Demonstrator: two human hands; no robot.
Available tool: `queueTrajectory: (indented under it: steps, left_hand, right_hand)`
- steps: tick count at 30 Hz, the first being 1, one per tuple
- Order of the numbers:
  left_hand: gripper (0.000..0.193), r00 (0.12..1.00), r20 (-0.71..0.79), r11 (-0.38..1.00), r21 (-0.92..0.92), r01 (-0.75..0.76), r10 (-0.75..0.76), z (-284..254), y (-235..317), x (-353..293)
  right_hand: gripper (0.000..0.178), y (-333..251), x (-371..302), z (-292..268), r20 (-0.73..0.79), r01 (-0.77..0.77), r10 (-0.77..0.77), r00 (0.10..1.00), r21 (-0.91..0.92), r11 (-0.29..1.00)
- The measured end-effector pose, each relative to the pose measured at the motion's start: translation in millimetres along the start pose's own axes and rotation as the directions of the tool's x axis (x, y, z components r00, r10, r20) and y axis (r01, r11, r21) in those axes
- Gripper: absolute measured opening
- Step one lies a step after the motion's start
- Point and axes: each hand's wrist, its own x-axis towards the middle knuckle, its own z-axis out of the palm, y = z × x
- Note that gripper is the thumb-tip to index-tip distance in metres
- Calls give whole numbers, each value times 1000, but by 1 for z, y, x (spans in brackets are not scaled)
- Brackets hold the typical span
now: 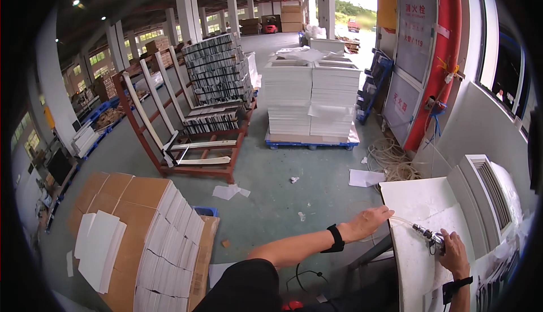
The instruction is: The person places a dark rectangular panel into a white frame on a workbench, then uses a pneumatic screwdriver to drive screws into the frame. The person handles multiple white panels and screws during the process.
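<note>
My left hand (367, 222), with a black band on its wrist, reaches across to the white worktable (418, 199). Its fingers are closed at the end of a thin pale hose (403, 220). That hose runs to a silver metal air tool (432, 236) with a knurled coupling. Around the tool's right end, my right hand (454, 254) is closed; a black band circles that wrist too. Part of the tool is hidden by the fingers. Just right of it stand white louvered vent panels (489, 190), partly in clear plastic.
Stacked cardboard and white sheets (164, 244) stand at the near left. Beyond are a rusty-red rack (232, 168) and a pallet of white panels (288, 97). Coiled hose (396, 162) lies by a red fire cabinet (421, 125). Paper scraps (229, 192) litter the floor.
</note>
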Motion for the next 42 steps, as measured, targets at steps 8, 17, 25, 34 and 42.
queueTrajectory:
  steps: [8, 17, 25, 34, 42]
  left_hand:
    - [38, 937, -197, 932, 283, -228, 289, -128, 18, 100]
    - [14, 866, -455, 976, 163, -145, 205, -179, 39, 174]
    - [16, 944, -326, 993, -89, -81, 47, -122, 115, 263]
    - [25, 679, -472, 643, -267, -718, 562, -23, 387, 314]
    - [17, 477, 221, 496, -640, -587, 851, 152, 508, 215]
  right_hand:
    - [75, -66, 33, -26, -419, -39, 139, 897, 238, 970]
    - [36, -60, -16, -111, -472, -275, 607, 640, 597, 754]
    - [20, -59, -139, -156, -451, -198, 760, 467, 785, 587]
    - [13, -73, -335, -197, -545, -189, 838, -15, 825, 533]
    - [13, -43, -457, -191, -653, -268, 688, -316, 757, 596]
